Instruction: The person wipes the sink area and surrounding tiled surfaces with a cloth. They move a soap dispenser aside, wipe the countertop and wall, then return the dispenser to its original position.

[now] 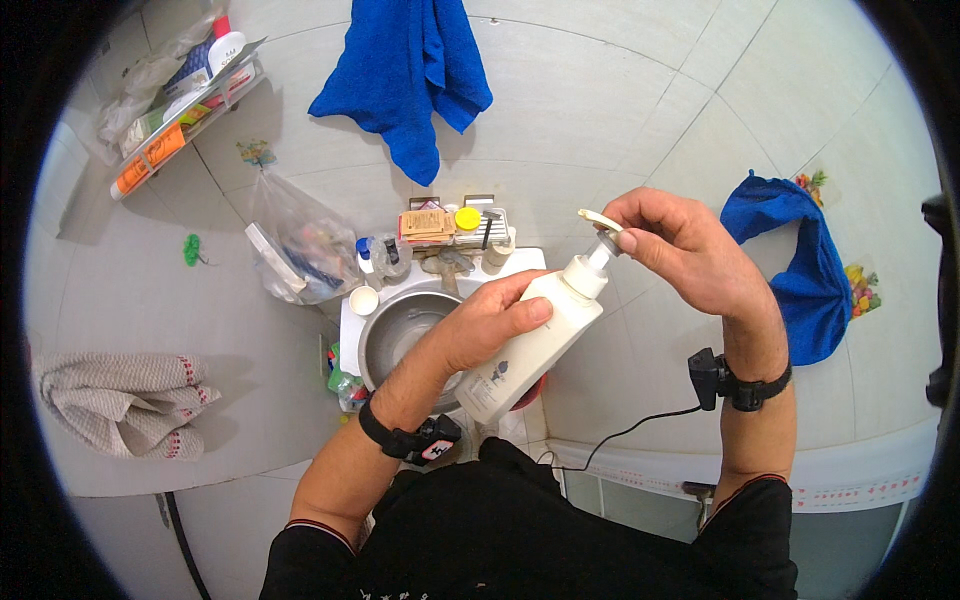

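Tilted over the right side of the washbasin is a cream-white pump bottle (pixel 517 349), held around its upper body by my left hand (pixel 499 315). Small print and a little figure mark its front. At its neck, my right hand (pixel 667 240) grips the pump head (pixel 600 220) between thumb and fingers; part of the head is hidden by those fingers. Below the pump head a translucent stem shows above the white collar (pixel 585 277). Behind my left forearm, a metal basin (pixel 382 337) sits in the white sink (pixel 531 260), partly covered from view.
A faucet (pixel 448 270) stands behind the basin, near a wall rack (pixel 495 229) with boxes and a yellow-lidded jar (pixel 467 219). Left of it hangs a filled plastic bag (pixel 300 232). Blue towels (pixel 412 82) hang on the walls. A black cable (pixel 637 427) runs from my right wrist.
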A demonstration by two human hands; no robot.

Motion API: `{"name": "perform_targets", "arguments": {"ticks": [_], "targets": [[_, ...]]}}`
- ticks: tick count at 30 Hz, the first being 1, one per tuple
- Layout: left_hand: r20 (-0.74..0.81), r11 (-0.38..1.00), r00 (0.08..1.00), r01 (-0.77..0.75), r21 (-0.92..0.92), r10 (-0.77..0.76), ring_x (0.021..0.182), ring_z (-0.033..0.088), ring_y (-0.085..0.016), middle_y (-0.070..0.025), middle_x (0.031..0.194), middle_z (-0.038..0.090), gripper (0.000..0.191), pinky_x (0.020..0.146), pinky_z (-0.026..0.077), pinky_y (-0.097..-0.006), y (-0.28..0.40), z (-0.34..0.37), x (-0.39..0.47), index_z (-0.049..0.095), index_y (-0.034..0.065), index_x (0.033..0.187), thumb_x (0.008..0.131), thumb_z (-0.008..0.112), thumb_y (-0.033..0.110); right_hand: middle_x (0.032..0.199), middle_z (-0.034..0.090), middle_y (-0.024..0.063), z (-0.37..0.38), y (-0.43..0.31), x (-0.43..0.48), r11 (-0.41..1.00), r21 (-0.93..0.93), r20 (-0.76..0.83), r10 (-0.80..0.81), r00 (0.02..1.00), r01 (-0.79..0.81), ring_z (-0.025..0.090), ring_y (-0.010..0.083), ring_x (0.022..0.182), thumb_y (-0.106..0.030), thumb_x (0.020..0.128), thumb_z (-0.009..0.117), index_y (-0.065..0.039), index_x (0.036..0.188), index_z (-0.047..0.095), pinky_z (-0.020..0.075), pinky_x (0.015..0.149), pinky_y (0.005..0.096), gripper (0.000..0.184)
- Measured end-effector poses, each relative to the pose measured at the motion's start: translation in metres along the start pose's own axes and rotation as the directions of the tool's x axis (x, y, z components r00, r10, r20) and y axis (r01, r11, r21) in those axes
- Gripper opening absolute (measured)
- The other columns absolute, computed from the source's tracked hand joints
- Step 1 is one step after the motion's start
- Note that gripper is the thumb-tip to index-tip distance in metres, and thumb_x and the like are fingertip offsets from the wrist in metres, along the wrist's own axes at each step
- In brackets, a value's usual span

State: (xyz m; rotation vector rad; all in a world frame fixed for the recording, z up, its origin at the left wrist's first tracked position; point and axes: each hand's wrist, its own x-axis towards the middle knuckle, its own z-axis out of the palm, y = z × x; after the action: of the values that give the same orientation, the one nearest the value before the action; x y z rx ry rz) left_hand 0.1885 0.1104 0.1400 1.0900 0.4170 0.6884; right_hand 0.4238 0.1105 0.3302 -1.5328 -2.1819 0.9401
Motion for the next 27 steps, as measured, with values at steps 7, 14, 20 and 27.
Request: {"name": "perform_targets", "arguments": {"ticks": [7, 14, 20, 27], "targets": [[0.010, 1.000, 1.000, 0.015, -0.017, -0.015, 0.112, 0.070, -0.017, -0.0131, 0.136, 0.069, 0.092, 0.096, 0.057, -0.0304, -0.002, 0.004, 0.001, 0.048, -0.0021, 0.158, 0.094, 0.072, 0.061, 0.105, 0.073, 0.0038, 0.001, 0.017, -0.002, 0.978, 0.102, -0.034, -0.181, 0.983, 0.184, 0.062, 0.0112, 0.093, -0.019, 0.109, 0.066, -0.001, 0.129, 0.072, 0.0541, 0.082, 0.0290, 0.027], [0.011, 1.000, 1.000, -0.014, -0.018, 0.014, 0.101, 0.071, -0.016, -0.0121, 0.122, 0.071, 0.084, 0.085, 0.059, -0.0303, 0.003, 0.014, 0.002, 0.051, -0.0008, 0.155, 0.099, 0.066, 0.061, 0.102, 0.072, 0.0025, -0.004, 0.018, -0.008, 0.982, 0.157, -0.039, -0.096, 0.995, 0.101, 0.060, 0.0088, 0.092, -0.016, 0.109, 0.066, 0.002, 0.126, 0.072, 0.0525, 0.081, 0.0274, 0.026], [0.013, 1.000, 1.000, -0.018, 0.006, 0.018, 0.099, 0.071, -0.015, -0.0108, 0.119, 0.072, 0.080, 0.083, 0.059, -0.0303, 0.002, 0.016, 0.003, 0.053, 0.0005, 0.153, 0.101, 0.065, 0.060, 0.095, 0.068, -0.0007, 0.001, 0.021, -0.010, 0.986, 0.152, -0.037, -0.065, 0.997, 0.070, 0.057, 0.0076, 0.087, -0.016, 0.109, 0.065, 0.002, 0.122, 0.073, 0.0505, 0.077, 0.0272, 0.024], [0.007, 0.999, 1.000, 0.004, -0.036, -0.004, 0.101, 0.071, -0.015, -0.0102, 0.122, 0.072, 0.080, 0.086, 0.059, -0.0298, -0.005, 0.012, 0.001, 0.052, 0.0010, 0.154, 0.101, 0.067, 0.059, 0.098, 0.068, -0.0008, 0.012, 0.033, -0.002, 0.959, 0.284, -0.003, -0.019, 1.000, 0.019, 0.060, 0.0085, 0.090, -0.029, 0.107, 0.071, -0.003, 0.120, 0.072, 0.0519, 0.079, 0.0269, 0.029]]}}
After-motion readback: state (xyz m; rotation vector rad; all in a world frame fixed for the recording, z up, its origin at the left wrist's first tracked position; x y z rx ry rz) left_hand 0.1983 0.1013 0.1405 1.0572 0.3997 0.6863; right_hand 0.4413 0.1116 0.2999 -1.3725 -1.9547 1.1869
